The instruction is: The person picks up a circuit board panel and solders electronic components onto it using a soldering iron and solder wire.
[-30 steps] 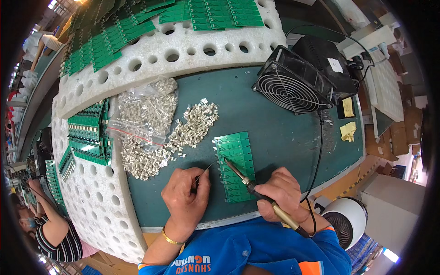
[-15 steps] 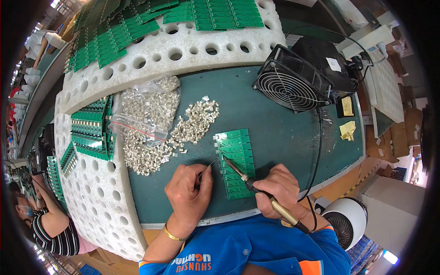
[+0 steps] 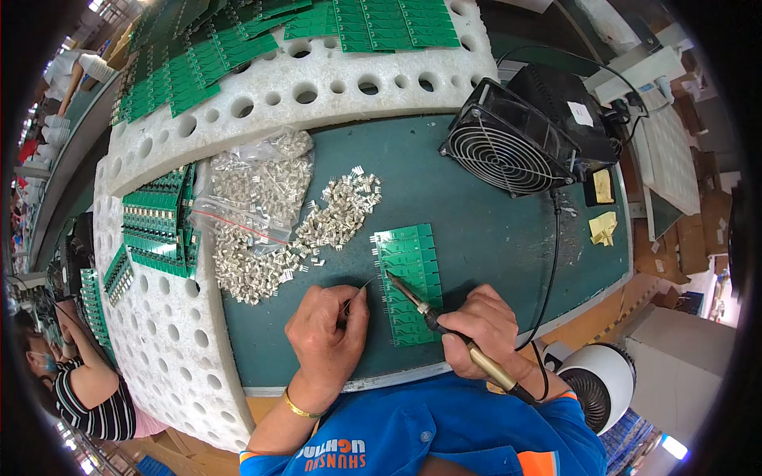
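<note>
left hand [image 3: 327, 332]: fingers curled, thumb and forefinger pinched on a thin solder wire [image 3: 368, 282], which points toward the iron's tip. right hand [image 3: 480, 329]: closed around the handle of a soldering iron [image 3: 411, 293], held at a slant with its tip to the upper left.

green circuit board panel [image 3: 413, 266]: lying flat on the dark green worktop [image 3: 413, 170], between and just ahead of the two hands. a row of pins projects along its left edge. the iron's tip is at the panel's left side, near that edge; whether wire and tip touch is too fine to tell.

left of the panel: a heap of small white pin connectors [image 3: 246, 278], lying beside and partly under a clear zip bag [image 3: 262, 186] containing more of the same. farther left, populated circuit boards [image 3: 155, 226] rest on a white perforated foam block [image 3: 171, 349]. a second foam slab [image 3: 337, 87] spans the far side, bearing many green panels [image 3: 389, 24].

right of the panel: a black fan with a wire guard [image 3: 508, 155], and a crumpled yellow piece [image 3: 603, 228] near the worktop's right edge. a co-worker in a striped top [image 3: 99, 401] is at far left.
</note>
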Demonstrator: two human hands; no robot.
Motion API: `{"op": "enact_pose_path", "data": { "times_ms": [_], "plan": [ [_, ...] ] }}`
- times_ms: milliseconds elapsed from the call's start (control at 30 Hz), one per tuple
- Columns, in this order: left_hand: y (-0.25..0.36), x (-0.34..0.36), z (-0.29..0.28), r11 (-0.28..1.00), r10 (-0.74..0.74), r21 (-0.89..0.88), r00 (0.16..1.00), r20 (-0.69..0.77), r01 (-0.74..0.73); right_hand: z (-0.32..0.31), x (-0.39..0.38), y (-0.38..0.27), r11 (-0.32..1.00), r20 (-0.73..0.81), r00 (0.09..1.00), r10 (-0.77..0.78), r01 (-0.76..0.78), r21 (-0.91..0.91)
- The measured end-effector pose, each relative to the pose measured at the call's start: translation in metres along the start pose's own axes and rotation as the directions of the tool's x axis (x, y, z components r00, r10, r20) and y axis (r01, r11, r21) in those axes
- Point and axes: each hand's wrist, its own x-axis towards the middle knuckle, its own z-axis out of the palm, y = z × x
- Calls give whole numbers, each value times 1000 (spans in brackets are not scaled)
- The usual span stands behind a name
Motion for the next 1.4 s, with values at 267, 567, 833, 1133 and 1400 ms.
{"op": "enact_pose_path", "data": {
  "times_ms": [267, 567, 833, 1133, 1400],
  "plan": [
    [0, 0, 0, 1000, 9, 7, 1000, 5, -9, -1, 0, 0, 1000, 10, 1000, 1, -1, 2],
    [-1, -1, 1, 999, 29, 25, 1000, 10, -29, 0, 0, 0, 1000, 2, 1000, -4, 4, 0],
    [-1, -1, 2, 997, 65, 35, 998, 13, -65, 1, 1, 0, 1000, 0, 1000, 4, -4, -7],
    [-2, -2, 2, 997, 70, 41, 997, 18, -71, 1, -1, 0, 1000, 0, 1000, -2, 2, -12],
    [-1, -2, 3, 998, 55, 25, 998, 17, -56, 0, 0, 0, 1000, 14, 1000, 4, -4, -8]
  ]
}}
